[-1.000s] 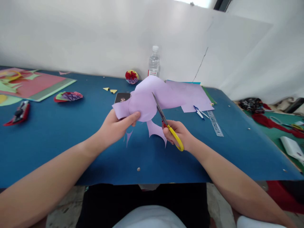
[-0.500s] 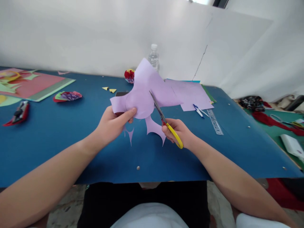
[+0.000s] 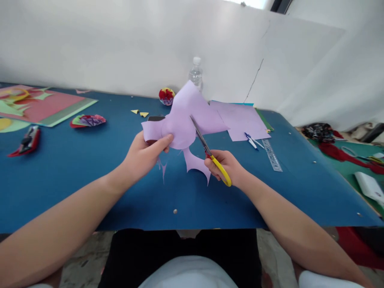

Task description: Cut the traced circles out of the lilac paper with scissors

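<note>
My left hand (image 3: pixel 150 148) pinches a sheet of purple paper (image 3: pixel 187 106) near its lower left, thumb on top. The sheet is held up above the table, with a rounded outline partly cut in it. Yellow-handled scissors (image 3: pixel 210 151) are in my right hand (image 3: pixel 225 166), their blades at the right side of the rounded part. Whether the blades are fully closed is hard to see. Below the sheet show curved purple offcuts (image 3: pixel 196 163). A dark object (image 3: pixel 156 119) is partly hidden behind the paper.
On the blue table (image 3: pixel 144 208) are a ruler (image 3: pixel 272 155), pens (image 3: pixel 252 141), purple sheets (image 3: pixel 240 120) and a stapler (image 3: pixel 28 141). Folded paper ornaments (image 3: pixel 88 121) lie left and behind. A clear bottle (image 3: pixel 196 74) stands by the wall. Coloured sheets (image 3: pixel 57 108) lie far left.
The top of the purple sheet has dipped slightly and shifted right, uncovering more of the round ornament behind it. Both hands keep their hold, and the scissors have barely moved.
</note>
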Available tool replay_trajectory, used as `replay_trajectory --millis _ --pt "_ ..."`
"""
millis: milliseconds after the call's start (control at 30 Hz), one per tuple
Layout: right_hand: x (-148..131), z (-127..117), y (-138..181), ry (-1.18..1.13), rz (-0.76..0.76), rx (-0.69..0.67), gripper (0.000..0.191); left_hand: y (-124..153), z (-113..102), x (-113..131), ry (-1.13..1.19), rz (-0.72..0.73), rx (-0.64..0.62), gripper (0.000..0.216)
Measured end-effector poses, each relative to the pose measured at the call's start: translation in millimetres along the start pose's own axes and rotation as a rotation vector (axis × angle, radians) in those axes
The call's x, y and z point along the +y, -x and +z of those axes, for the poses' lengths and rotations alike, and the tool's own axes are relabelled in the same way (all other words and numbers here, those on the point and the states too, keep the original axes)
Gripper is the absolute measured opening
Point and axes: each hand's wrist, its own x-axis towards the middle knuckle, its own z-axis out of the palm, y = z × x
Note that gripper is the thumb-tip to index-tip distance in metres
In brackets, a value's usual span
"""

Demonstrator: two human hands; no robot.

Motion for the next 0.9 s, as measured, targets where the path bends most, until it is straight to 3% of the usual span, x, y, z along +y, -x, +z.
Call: replay_trajectory --millis 33,167,233,333,433,600,700,800,900 --pt "0 0 0 -0.002 0.001 0.002 0.058 0 1 0 0.021 0.016 0.040 0.020" --pt "0 0 0 -0.003 -0.005 0.015 0.058 -1 4 0 0.053 0.150 0.175 0.060" --pt "1 0 0 0.011 -0.006 0.020 0.058 -1 4 1 0.020 0.296 0.259 0.061" --pt "2 0 0 0.043 -0.019 0.016 0.057 1 1 3 -0.112 0.472 0.352 0.042" --pt "1 1 0 0.056 -0.031 0.008 0.057 7 0 2 -0.277 0.581 0.265 0.021" --pt "-2 3 0 0.064 -0.037 0.030 0.058 20 7 -3 -0.552 0.783 0.149 0.026" --pt "-2 2 1 0.038 -0.045 0.037 0.058 22 9 -2 -0.603 0.826 0.202 0.024" --pt "-1 3 1 -0.023 -0.037 0.032 0.058 21 9 0 -0.562 0.776 0.185 0.018" --pt "-1 4 1 -0.063 -0.039 0.032 0.059 18 10 0 -0.516 0.596 -0.110 0.005"
